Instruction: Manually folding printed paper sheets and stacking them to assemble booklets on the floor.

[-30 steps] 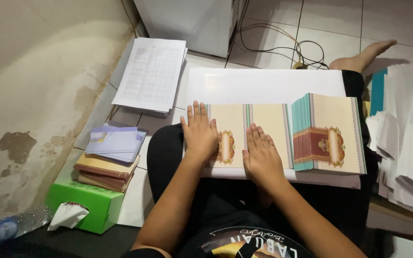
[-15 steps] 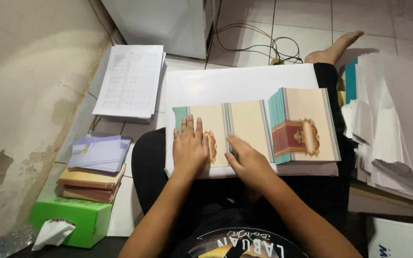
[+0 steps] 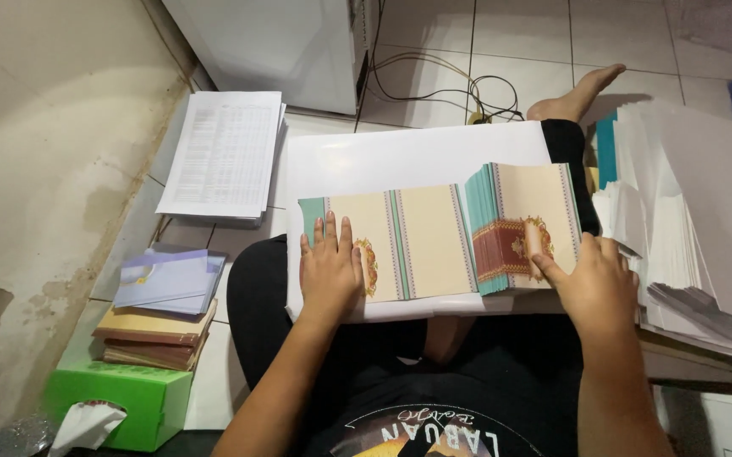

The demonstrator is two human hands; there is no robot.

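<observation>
**Hands on cream cards**

The left hand (image 3: 330,272) lay flat, fingers spread, gripping nothing, on the folded cream-and-teal printed card (image 3: 400,241) atop the white board (image 3: 400,156). At three o'clock, the right hand (image 3: 593,283) rested open against the fanned stack of matching cards (image 3: 518,224), thumb touching it.

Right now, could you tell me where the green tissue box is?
In the head view, the green tissue box sits bottom left on the floor, by the wall, beside the stack of books.

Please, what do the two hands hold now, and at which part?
Nothing is gripped. Left hand presses flat on the unfolded card, left end. Right hand touches the card stack at its near right corner.
</observation>
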